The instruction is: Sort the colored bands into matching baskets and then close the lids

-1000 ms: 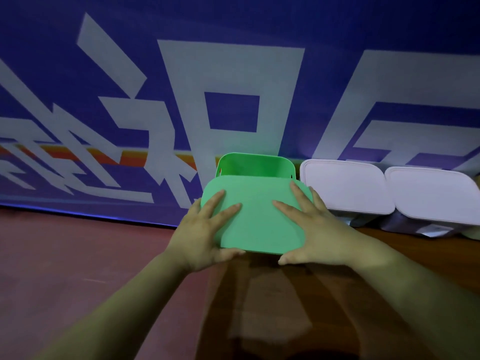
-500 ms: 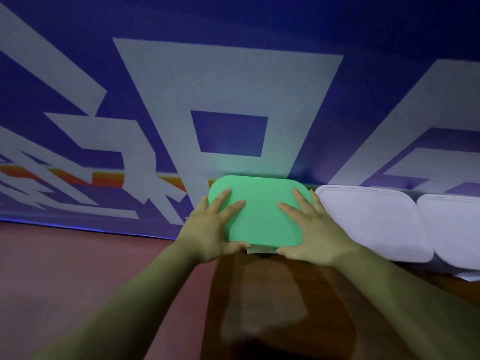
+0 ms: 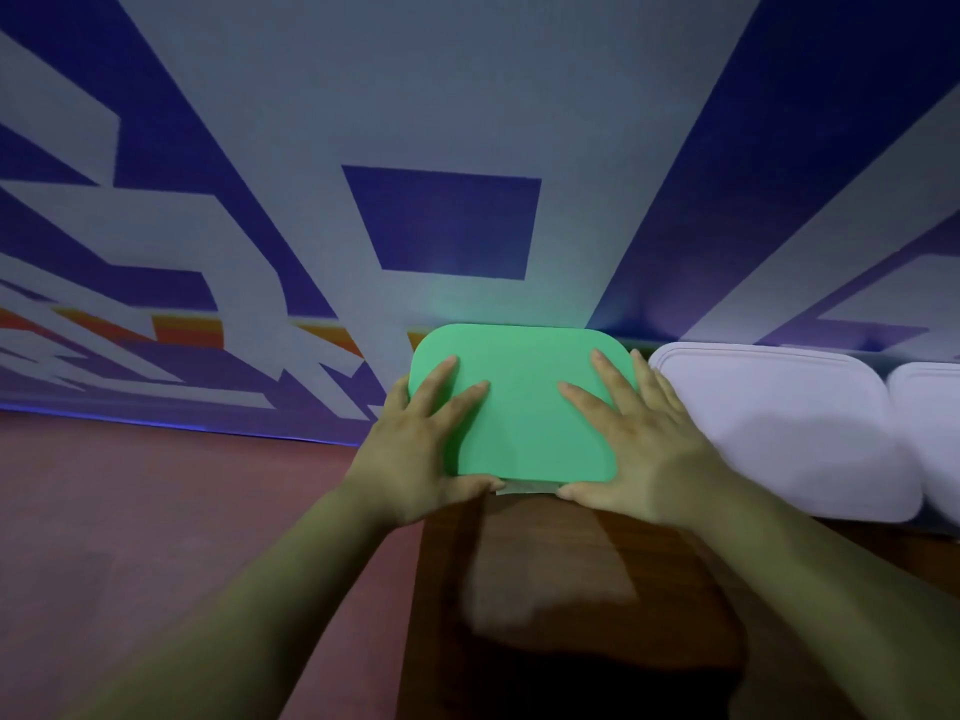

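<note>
A green lid (image 3: pixel 524 407) lies flat over the green basket at the far end of the brown table (image 3: pixel 561 589); only a thin sliver of the basket (image 3: pixel 524 488) shows under the lid's near edge. My left hand (image 3: pixel 415 449) presses on the lid's left side with straight, spread fingers, thumb at the near edge. My right hand (image 3: pixel 634 444) presses on the lid's right side the same way. No colored bands are in view.
Two white lidded baskets stand in a row right of the green one, the nearer (image 3: pixel 779 423) touching my right hand's side, the other (image 3: pixel 930 433) at the frame's edge. A blue and white banner wall (image 3: pixel 441 148) rises right behind them. Red floor (image 3: pixel 156 511) lies left of the table.
The green lid went from tilted in front of the open basket to flat on top of it. Both hands stayed on it, and the view moved closer.
</note>
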Demonstrator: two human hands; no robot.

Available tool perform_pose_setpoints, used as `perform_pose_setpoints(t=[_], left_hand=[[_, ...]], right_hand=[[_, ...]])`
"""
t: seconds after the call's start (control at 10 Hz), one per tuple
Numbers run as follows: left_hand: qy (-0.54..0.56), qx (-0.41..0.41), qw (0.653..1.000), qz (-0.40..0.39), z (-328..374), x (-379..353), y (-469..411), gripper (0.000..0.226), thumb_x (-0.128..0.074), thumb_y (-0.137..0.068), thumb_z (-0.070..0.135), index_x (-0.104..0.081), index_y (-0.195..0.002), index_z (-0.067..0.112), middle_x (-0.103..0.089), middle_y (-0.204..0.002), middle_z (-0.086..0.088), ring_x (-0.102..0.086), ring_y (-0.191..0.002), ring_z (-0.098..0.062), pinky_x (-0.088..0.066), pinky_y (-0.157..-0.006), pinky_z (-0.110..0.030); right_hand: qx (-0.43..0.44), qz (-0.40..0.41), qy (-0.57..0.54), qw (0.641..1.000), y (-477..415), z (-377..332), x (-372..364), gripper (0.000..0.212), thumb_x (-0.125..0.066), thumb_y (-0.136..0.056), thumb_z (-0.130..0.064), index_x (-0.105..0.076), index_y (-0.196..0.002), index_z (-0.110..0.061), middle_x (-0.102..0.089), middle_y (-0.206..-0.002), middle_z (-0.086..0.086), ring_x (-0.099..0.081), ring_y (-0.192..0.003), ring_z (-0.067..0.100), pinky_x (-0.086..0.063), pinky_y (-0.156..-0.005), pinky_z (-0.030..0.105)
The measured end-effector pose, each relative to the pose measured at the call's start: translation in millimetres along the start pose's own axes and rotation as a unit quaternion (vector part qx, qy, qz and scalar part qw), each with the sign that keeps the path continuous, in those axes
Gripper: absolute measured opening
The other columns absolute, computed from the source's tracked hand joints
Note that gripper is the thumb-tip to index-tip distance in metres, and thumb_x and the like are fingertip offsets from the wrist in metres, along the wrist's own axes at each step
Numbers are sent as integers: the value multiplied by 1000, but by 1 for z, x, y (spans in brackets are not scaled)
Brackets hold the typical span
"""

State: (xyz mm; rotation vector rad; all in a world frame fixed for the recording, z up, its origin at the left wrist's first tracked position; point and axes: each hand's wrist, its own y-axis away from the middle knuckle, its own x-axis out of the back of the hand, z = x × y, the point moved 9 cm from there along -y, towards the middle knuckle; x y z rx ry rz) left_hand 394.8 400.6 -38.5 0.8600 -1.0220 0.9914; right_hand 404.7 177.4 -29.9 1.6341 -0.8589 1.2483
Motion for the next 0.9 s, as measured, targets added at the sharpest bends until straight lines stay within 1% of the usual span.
perform_pose_setpoints(t=[0.2,0.3,0.5,0.6,0.7,0.8,0.9], left_hand=[[-28,5,999,-18,0,-3,-3,103,-42,-69,92,-9,-154,43,0,-166,1,-11,-147,-41,-21,-119,-57],[-49,0,998,-26,-1,-5,-7,104,-35,-70,95,-6,-154,44,0,-167,-1,-7,-148,-43,-19,-119,-61],[-80,-8,996,-26,3,-3,-7,101,-32,-72,94,-7,-155,41,-2,-166,-4,-6,-149,-42,-14,-121,-59],[-88,6,995,-38,4,-1,-5,100,-30,-71,94,-2,-154,45,2,-167,-1,-2,-150,-43,-13,-120,-60],[-87,28,994,-65,10,5,-2,99,-31,-71,93,3,-152,47,7,-166,1,5,-150,-43,-3,-119,-62],[-102,57,990,-75,23,14,0,97,-38,-75,87,1,-153,44,7,-166,-1,11,-150,-39,3,-119,-62],[-89,60,991,-80,46,20,10,96,-43,-76,82,-1,-153,43,4,-167,-3,9,-151,-37,-1,-121,-61]], right_hand=[[0,-25,2,1000,-3,1,-5,106,-40,-67,-92,10,-151,-49,26,-162,-5,25,-149,32,12,-121,44],[-1,-35,6,999,-5,0,-6,106,-37,-67,-92,11,-151,-48,27,-162,-4,27,-148,32,14,-121,45],[2,-43,18,999,-4,0,-6,103,-31,-69,-93,13,-151,-48,26,-162,-2,28,-147,34,14,-120,47],[6,-42,10,999,0,-2,-3,102,-32,-70,-92,12,-151,-47,24,-163,-2,27,-147,34,15,-119,46],[13,-53,-3,998,2,-4,4,104,-36,-70,-91,12,-151,-48,22,-164,-2,25,-148,34,12,-119,47],[3,-60,-9,998,11,-2,14,105,-41,-69,-90,10,-151,-48,19,-164,-3,22,-149,34,7,-121,51],[-23,-67,-36,997,35,7,24,104,-45,-71,-86,6,-153,-46,17,-165,-3,17,-151,32,2,-121,55]])
